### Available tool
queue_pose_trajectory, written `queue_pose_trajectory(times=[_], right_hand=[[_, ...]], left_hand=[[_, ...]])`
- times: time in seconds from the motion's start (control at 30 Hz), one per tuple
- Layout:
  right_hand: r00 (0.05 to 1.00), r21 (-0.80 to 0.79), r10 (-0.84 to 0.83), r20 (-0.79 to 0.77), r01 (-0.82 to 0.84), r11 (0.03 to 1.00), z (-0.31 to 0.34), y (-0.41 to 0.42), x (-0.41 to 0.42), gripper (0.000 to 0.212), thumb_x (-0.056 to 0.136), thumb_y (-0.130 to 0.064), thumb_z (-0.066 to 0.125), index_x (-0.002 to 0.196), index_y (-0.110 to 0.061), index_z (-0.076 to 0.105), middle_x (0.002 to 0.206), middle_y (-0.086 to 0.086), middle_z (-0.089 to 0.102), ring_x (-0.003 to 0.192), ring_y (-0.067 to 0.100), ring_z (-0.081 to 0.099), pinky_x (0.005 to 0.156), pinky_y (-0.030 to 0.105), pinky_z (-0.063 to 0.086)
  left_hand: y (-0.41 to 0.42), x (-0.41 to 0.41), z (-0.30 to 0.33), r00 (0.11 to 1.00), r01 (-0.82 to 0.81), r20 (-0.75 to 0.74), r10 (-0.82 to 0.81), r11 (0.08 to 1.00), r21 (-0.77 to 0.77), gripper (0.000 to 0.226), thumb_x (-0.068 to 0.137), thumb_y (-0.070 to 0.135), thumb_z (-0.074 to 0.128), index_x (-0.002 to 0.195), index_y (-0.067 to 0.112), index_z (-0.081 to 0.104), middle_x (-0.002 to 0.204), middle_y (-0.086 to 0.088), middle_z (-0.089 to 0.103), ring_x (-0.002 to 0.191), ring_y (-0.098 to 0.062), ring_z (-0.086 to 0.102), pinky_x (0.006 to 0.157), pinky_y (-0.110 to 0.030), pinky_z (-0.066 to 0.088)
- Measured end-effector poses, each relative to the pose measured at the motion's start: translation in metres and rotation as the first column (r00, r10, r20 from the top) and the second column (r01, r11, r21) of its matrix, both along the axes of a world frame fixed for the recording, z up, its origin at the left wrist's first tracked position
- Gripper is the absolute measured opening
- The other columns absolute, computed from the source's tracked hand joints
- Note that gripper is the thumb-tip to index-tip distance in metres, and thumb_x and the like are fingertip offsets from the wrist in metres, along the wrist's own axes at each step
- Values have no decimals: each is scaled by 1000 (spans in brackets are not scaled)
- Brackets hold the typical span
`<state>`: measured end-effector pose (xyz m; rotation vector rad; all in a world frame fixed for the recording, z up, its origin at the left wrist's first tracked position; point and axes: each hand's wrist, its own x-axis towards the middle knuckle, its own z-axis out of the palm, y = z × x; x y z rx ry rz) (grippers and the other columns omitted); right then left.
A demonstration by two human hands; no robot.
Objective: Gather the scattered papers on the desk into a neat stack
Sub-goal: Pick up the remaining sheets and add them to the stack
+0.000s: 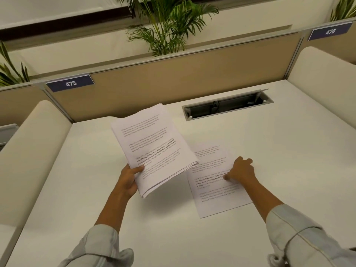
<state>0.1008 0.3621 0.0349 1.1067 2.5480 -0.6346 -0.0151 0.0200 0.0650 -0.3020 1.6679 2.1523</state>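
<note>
My left hand (128, 180) grips the near left corner of a stack of printed white sheets (154, 147) and holds it tilted above the white desk (289, 151). The stack's right edge overlaps a single printed sheet (215, 191) that lies flat on the desk to its right. My right hand (240, 169) rests on that loose sheet near its middle, fingers curled and pressing down on the paper. Whether it pinches the sheet is unclear.
An open cable slot (227, 105) is sunk into the desk at the back right. Tan partition panels (163, 79) with labels 475 and 476 close the back. Cream side dividers (34, 151) flank the desk. Palm plants (169, 26) stand behind the partition.
</note>
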Motion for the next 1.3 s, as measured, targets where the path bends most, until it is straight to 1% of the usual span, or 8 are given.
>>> queue_pose_trajectory(times=[0.1, 0.2, 0.47, 0.67, 0.83, 0.97, 1.17, 1.3], right_hand=[[1000, -35, -1, -13, 1, 999, 3, 1, -7, 78, 70, -32, 84, 128, 1, 43, 129, 17, 53, 116, 31, 57, 85, 31, 50], [999, -40, -39, 16, 39, 998, 4, 0, -9, 72, 65, -32, 86, 121, -6, 50, 127, 14, 52, 118, 33, 52, 86, 39, 50], [998, -59, -44, 41, 46, 997, 2, 5, -19, 91, 69, -31, 86, 138, 0, 34, 136, 16, 47, 128, 30, 48, 100, 33, 45], [962, -343, -123, -244, 33, 939, 23, 45, -25, 56, 80, -14, 75, 128, 1, 53, 128, 20, 58, 108, 35, 59, 88, 41, 54], [851, -148, -74, -521, -5, 989, 81, 74, -36, 45, 89, -16, 65, 131, -1, 57, 133, 23, 58, 118, 41, 56, 98, 43, 45], [721, -69, -3, -693, -62, 996, 140, 94, -39, 33, 92, -16, 62, 124, -8, 64, 121, 17, 66, 107, 37, 62, 86, 37, 47], [558, -383, -162, -814, -306, 872, 164, 74, -49, 18, 90, -9, 67, 108, -10, 68, 89, -2, 75, 71, 7, 71, 67, 24, 61], [601, -543, -241, -762, -390, 744, 123, 22, -66, 20, 89, -5, 66, 109, -3, 68, 86, -1, 78, 77, 16, 72, 64, 25, 61]], left_hand=[[0, 4, -4, 1000, 4, 18, -4, 1000, -16, 41, 88, -14, 51, 121, 10, 57, 109, -5, 70, 96, -23, 68, 68, -30, 61], [3, 7, -8, 999, 13, 36, -13, 1000, -21, 40, 88, -14, 52, 120, 11, 58, 109, -6, 70, 95, -24, 68, 65, -31, 61], [13, 24, -17, 993, 79, 86, -78, 997, -1, 39, 88, -13, 54, 118, 10, 60, 108, -9, 72, 95, -30, 69, 67, -38, 62], [3, 17, -10, 991, 96, 93, -93, 995, -26, 40, 88, -13, 54, 122, 8, 59, 114, -13, 70, 100, -34, 68, 75, -42, 59], [2, 15, -12, 992, 78, 100, -75, 997, -24, 40, 88, -13, 54, 122, 8, 59, 116, -15, 69, 102, -36, 67, 77, -44, 58], [5, 13, -11, 993, 65, 97, -63, 998, -19, 40, 88, -12, 55, 122, 7, 59, 114, -14, 70, 100, -35, 68, 73, -42, 61], [13, 10, -4, 994, 87, 72, -87, 996, -7, 41, 87, -12, 55, 123, 7, 59, 115, -13, 71, 102, -36, 68, 79, -46, 59], [25, 9, 5, 990, 137, 48, -136, 991, -13, 42, 87, -12, 55, 125, 7, 59, 120, -16, 69, 106, -38, 67, 85, -49, 58]])
